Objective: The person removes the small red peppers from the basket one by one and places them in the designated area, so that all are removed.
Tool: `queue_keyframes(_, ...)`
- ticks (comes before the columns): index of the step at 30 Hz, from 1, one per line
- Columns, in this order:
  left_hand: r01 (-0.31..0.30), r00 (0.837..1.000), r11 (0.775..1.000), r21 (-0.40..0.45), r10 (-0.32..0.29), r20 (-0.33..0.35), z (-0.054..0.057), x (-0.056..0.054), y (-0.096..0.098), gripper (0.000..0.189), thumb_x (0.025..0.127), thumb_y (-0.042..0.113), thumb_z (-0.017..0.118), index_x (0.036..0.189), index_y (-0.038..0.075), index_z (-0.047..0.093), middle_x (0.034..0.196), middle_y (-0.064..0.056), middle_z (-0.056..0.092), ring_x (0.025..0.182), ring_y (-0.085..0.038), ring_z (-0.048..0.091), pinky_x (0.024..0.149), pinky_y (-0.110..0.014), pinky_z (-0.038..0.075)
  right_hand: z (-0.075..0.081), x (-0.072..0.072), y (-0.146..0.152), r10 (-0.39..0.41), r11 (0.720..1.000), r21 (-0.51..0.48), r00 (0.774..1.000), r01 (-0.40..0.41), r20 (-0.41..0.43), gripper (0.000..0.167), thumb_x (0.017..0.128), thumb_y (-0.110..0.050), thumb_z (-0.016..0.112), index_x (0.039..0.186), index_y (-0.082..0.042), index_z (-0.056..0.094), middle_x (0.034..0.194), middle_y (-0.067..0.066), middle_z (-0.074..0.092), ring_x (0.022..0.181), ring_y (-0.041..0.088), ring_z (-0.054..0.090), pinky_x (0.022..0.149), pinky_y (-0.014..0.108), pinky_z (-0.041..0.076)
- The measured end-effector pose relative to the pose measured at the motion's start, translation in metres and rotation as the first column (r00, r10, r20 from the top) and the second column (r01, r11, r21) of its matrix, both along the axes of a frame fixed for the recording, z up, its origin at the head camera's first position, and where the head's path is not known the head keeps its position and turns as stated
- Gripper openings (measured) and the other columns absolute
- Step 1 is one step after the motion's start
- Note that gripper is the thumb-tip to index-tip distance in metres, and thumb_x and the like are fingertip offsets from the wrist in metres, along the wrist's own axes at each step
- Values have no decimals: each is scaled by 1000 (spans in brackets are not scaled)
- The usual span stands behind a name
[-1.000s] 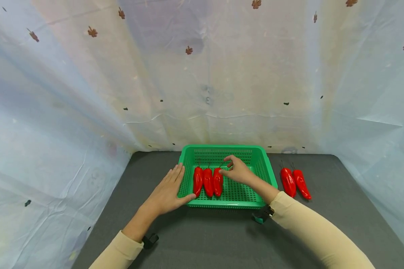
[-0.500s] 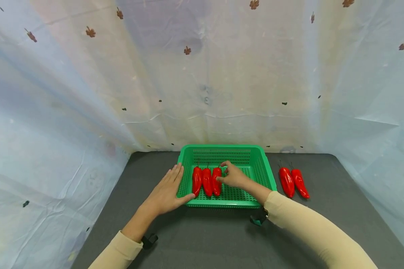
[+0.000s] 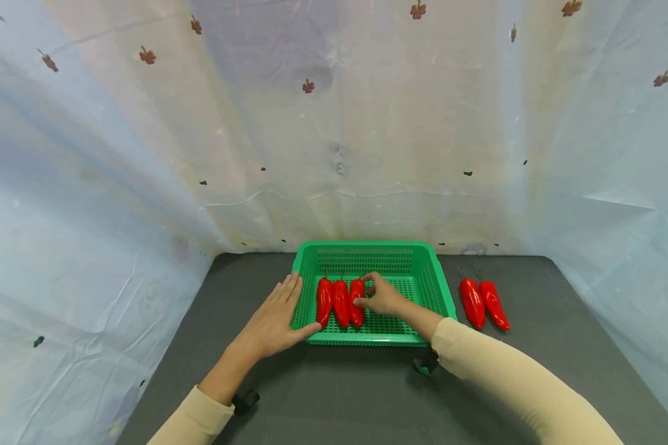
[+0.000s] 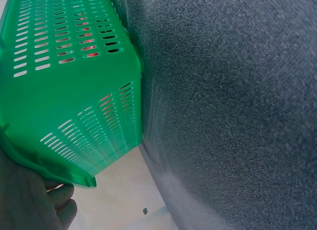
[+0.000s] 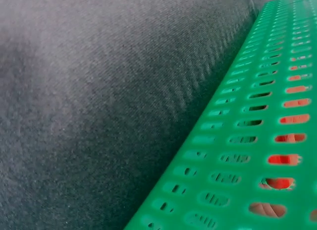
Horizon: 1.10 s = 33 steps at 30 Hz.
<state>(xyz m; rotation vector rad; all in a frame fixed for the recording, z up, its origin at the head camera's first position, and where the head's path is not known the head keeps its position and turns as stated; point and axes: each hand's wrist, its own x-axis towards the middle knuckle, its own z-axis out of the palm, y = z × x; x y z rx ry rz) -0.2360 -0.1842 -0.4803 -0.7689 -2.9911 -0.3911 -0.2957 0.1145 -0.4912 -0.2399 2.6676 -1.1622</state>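
Note:
Three red chili peppers lie side by side in the left half of a green plastic basket. My right hand reaches into it and grips the rightmost pepper, with the thumb on its side and a curled finger near its stem. The middle pepper and the left pepper lie just beside it. Against the basket's left rim rests my left hand, fingers straight and thumb spread along the front corner. In the left wrist view, the left hand touches the rim from outside.
Two more red peppers, one at left and one at right, lie on the dark grey table right of the basket. A pale plastic sheet with printed leaves hangs behind and at both sides.
My right hand has lowered slightly leftward, its fingers closing around the rightmost pepper in the basket. The left hand stays at the basket's rim. The whole view has shifted a little.

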Motion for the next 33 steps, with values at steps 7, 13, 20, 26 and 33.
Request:
queue_keyframes(7, 4, 1000, 1000, 4, -4, -12, 0, 0, -1, 113, 100, 79, 49, 171, 0, 11, 180, -15, 6, 167, -32, 6, 135, -52, 12, -1, -3, -1, 59, 998, 29, 998, -59, -14, 77, 97, -22, 82, 158, 7, 43, 133, 30, 65, 118, 42, 66, 95, 52, 59)
queue_keyframes(13, -3, 1000, 1000, -5, 3, -1, -2, 1, -1, 114, 99, 81, 47, 172, 2, 9, 180, -13, 4, 167, -28, 3, 135, -49, 10, -4, -2, 0, 78, 997, 24, 997, -78, 2, 79, 96, -21, 84, 157, 8, 44, 138, 30, 61, 127, 44, 62, 98, 52, 59)
queue_keyframes(20, 0, 1000, 1000, -1, 0, -18, -2, 0, 0, 115, 98, 83, 45, 171, 1, 13, 180, -14, 8, 167, -30, 5, 135, -51, 12, -5, -1, 1, 93, 994, 54, 996, -94, 12, 80, 95, -24, 85, 157, 7, 45, 147, 30, 53, 133, 43, 57, 100, 52, 58)
queue_keyframes(26, -8, 1000, 1000, -6, 8, -1, -2, 1, 1, 115, 99, 82, 47, 172, 2, 11, 181, -13, 6, 167, -30, 3, 135, -50, 11, -5, -1, 2, 86, 995, 50, 996, -86, 4, 77, 94, -24, 87, 153, 4, 48, 144, 29, 55, 127, 41, 59, 96, 51, 59)
queue_keyframes(33, -12, 1000, 1000, -8, 12, 5, -1, 1, 1, 114, 99, 82, 47, 172, 4, 7, 181, -12, 4, 167, -29, 2, 135, -50, 10, -3, -2, 2, 76, 997, 5, 997, -76, 6, 70, 93, -18, 87, 148, 0, 48, 118, 20, 68, 99, 30, 69, 80, 42, 60)
